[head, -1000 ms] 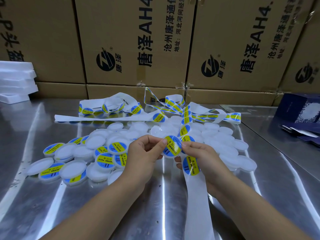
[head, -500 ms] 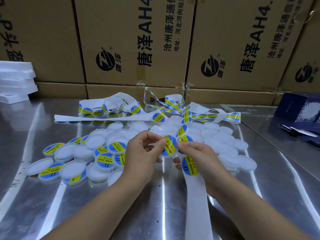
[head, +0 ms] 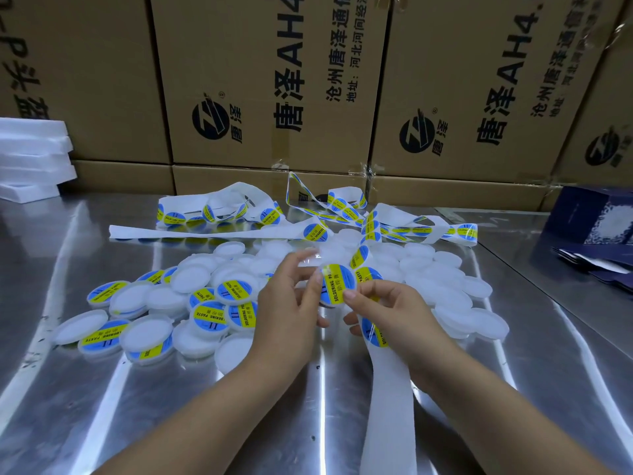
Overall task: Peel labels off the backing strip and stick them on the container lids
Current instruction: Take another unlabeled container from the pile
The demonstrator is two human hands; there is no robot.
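Note:
My left hand (head: 291,296) holds a round white lid (head: 337,286) that carries a blue and yellow label. My right hand (head: 387,306) pinches the lid's lower right edge with its thumb on the label, and also holds the white backing strip (head: 387,389), which runs down toward me. One more label (head: 373,332) sits on the strip under my right hand. Labelled lids (head: 219,315) lie in a heap to the left. Plain white lids (head: 445,279) lie to the right.
More strip with labels (head: 315,231) lies tangled at the back of the steel table (head: 102,406). Cardboard boxes (head: 260,80) wall off the far edge. White foam trays (head: 30,159) are stacked far left. A dark blue box (head: 596,221) stands at the right.
The label has gone flatter onto the lid between my hands. Both hands have shifted slightly up and away from me, and my right thumb now presses on the label.

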